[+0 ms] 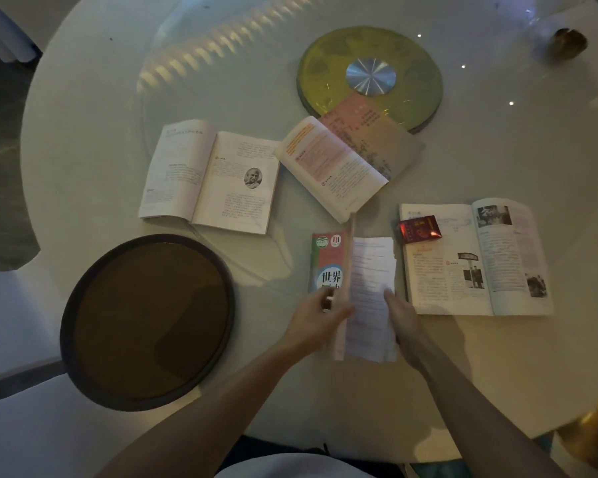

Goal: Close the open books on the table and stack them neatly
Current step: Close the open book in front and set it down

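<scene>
Half-closed textbook (354,291) straight ahead, spine running away from me; my left hand (316,319) pinches its cover, right hand (403,317) grips the pages, both equally near.

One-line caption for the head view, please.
Both hands, left hand and right hand, fold a half-closed textbook shut on a round white table; three other books lie open.

The scene is dim and greenish. Ceiling lights glare as small bright dots and a streaked reflection on the glossy counter (497,160). Soft forearm shadows fall toward the near edge. Wide-angle distortion bends the edges, and fine print blurs.
</scene>
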`<move>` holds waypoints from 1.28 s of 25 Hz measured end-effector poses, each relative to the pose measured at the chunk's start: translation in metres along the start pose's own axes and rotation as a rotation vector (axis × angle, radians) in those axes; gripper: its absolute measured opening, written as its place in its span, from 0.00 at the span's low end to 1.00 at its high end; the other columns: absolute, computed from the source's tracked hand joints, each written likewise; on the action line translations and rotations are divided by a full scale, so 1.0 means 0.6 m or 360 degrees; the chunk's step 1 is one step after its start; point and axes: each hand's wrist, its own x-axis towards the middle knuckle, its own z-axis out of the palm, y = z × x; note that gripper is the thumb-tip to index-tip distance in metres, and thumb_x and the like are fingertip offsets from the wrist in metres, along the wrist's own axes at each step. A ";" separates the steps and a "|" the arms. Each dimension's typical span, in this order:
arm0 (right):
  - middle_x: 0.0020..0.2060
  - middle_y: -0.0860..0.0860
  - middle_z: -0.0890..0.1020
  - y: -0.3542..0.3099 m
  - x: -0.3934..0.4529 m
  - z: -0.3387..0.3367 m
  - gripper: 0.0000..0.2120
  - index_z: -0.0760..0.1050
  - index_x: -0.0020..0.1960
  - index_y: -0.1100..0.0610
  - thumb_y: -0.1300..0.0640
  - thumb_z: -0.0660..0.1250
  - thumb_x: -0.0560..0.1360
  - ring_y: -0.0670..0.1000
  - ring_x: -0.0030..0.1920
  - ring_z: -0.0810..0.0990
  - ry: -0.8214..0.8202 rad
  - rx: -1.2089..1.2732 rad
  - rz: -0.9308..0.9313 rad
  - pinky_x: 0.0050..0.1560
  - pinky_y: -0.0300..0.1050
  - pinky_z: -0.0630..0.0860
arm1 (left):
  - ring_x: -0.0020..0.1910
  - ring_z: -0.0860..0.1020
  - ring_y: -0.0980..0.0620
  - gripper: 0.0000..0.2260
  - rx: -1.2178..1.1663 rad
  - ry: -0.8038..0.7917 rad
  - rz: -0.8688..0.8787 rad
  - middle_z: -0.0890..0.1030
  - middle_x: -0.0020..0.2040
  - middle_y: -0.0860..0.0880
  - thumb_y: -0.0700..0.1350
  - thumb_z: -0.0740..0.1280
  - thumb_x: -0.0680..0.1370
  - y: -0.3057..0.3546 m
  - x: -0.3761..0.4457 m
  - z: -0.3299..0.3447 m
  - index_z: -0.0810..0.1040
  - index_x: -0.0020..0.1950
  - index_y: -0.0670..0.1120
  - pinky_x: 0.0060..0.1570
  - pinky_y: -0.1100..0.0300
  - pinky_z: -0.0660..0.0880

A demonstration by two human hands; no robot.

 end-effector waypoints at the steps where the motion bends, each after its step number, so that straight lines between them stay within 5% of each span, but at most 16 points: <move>1: 0.55 0.55 0.88 0.003 -0.002 0.004 0.24 0.82 0.62 0.49 0.36 0.56 0.82 0.54 0.53 0.88 -0.0055 0.0111 0.0046 0.51 0.57 0.84 | 0.47 0.85 0.54 0.15 0.0009 -0.0110 -0.0010 0.85 0.50 0.52 0.55 0.72 0.77 0.000 0.006 0.007 0.81 0.59 0.48 0.41 0.63 0.80; 3: 0.56 0.53 0.88 0.006 -0.008 0.011 0.29 0.83 0.62 0.46 0.30 0.52 0.80 0.56 0.55 0.87 -0.0166 0.0235 0.0068 0.54 0.60 0.83 | 0.50 0.83 0.55 0.22 0.0061 -0.0170 -0.0030 0.84 0.53 0.54 0.61 0.68 0.76 -0.007 0.010 0.008 0.80 0.64 0.48 0.43 0.66 0.78; 5: 0.56 0.52 0.88 0.014 -0.012 0.018 0.27 0.83 0.62 0.45 0.31 0.54 0.81 0.56 0.55 0.87 -0.0183 0.0208 0.0026 0.53 0.60 0.84 | 0.57 0.80 0.54 0.25 0.0276 0.0055 -0.0039 0.80 0.59 0.52 0.60 0.68 0.76 -0.031 0.018 -0.003 0.77 0.68 0.47 0.53 0.58 0.79; 7: 0.57 0.54 0.87 0.024 -0.013 0.027 0.19 0.81 0.63 0.49 0.40 0.60 0.83 0.57 0.56 0.87 -0.0109 0.0124 0.0033 0.55 0.62 0.83 | 0.61 0.77 0.48 0.25 0.0433 0.0339 -0.0150 0.77 0.63 0.47 0.54 0.70 0.75 -0.055 0.027 -0.022 0.73 0.69 0.44 0.61 0.47 0.77; 10: 0.55 0.57 0.86 0.031 -0.011 0.037 0.13 0.80 0.63 0.56 0.53 0.62 0.84 0.59 0.54 0.87 -0.0060 0.0026 0.0133 0.53 0.62 0.84 | 0.56 0.80 0.46 0.20 0.0294 0.0328 -0.0281 0.80 0.58 0.45 0.52 0.71 0.75 -0.071 0.031 -0.041 0.74 0.62 0.43 0.56 0.44 0.80; 13: 0.40 0.52 0.88 0.027 -0.013 0.047 0.18 0.84 0.41 0.50 0.60 0.60 0.83 0.53 0.40 0.87 -0.0063 -0.0051 0.0184 0.38 0.50 0.83 | 0.52 0.80 0.50 0.14 0.0265 0.0279 -0.0289 0.81 0.51 0.52 0.54 0.70 0.75 -0.079 0.029 -0.051 0.75 0.55 0.49 0.52 0.50 0.80; 15: 0.32 0.51 0.82 0.023 -0.016 0.053 0.22 0.78 0.31 0.50 0.59 0.61 0.82 0.53 0.32 0.81 -0.0064 -0.0145 0.0183 0.37 0.48 0.76 | 0.49 0.80 0.52 0.07 0.0263 0.0274 -0.0229 0.80 0.46 0.57 0.54 0.70 0.76 -0.081 0.029 -0.057 0.75 0.48 0.52 0.46 0.56 0.78; 20: 0.44 0.57 0.89 0.014 -0.024 0.067 0.15 0.84 0.48 0.61 0.57 0.60 0.82 0.58 0.45 0.89 -0.0114 -0.0101 0.0128 0.42 0.51 0.84 | 0.53 0.81 0.49 0.05 0.0132 0.0238 -0.0073 0.82 0.49 0.48 0.48 0.67 0.80 -0.081 0.024 -0.066 0.74 0.46 0.52 0.56 0.49 0.78; 24: 0.36 0.62 0.78 0.015 -0.026 0.068 0.10 0.74 0.40 0.62 0.60 0.60 0.78 0.60 0.36 0.77 -0.0016 -0.0125 0.0067 0.36 0.51 0.74 | 0.49 0.81 0.51 0.07 0.0013 0.0289 -0.0073 0.83 0.50 0.44 0.46 0.69 0.79 -0.091 0.023 -0.071 0.76 0.50 0.43 0.50 0.53 0.79; 26: 0.38 0.65 0.83 0.020 -0.025 0.069 0.11 0.77 0.42 0.67 0.62 0.62 0.78 0.64 0.38 0.83 0.0040 -0.0093 0.0078 0.37 0.57 0.80 | 0.49 0.81 0.52 0.06 -0.0036 0.0352 -0.0041 0.83 0.49 0.47 0.45 0.69 0.79 -0.094 0.022 -0.070 0.76 0.51 0.43 0.49 0.54 0.79; 29: 0.42 0.58 0.89 0.028 -0.029 0.074 0.10 0.83 0.50 0.63 0.61 0.64 0.80 0.58 0.43 0.89 0.0110 -0.0053 0.0131 0.37 0.52 0.84 | 0.49 0.81 0.56 0.05 -0.0059 0.0426 -0.0032 0.82 0.49 0.52 0.44 0.68 0.79 -0.100 0.020 -0.066 0.77 0.53 0.45 0.47 0.59 0.78; 32: 0.38 0.54 0.88 0.024 -0.026 0.084 0.11 0.83 0.46 0.59 0.60 0.63 0.81 0.55 0.39 0.87 0.0213 -0.0133 0.0020 0.34 0.49 0.82 | 0.49 0.80 0.55 0.03 -0.0024 0.0455 -0.0062 0.81 0.48 0.53 0.45 0.68 0.79 -0.096 0.027 -0.065 0.76 0.51 0.48 0.45 0.58 0.78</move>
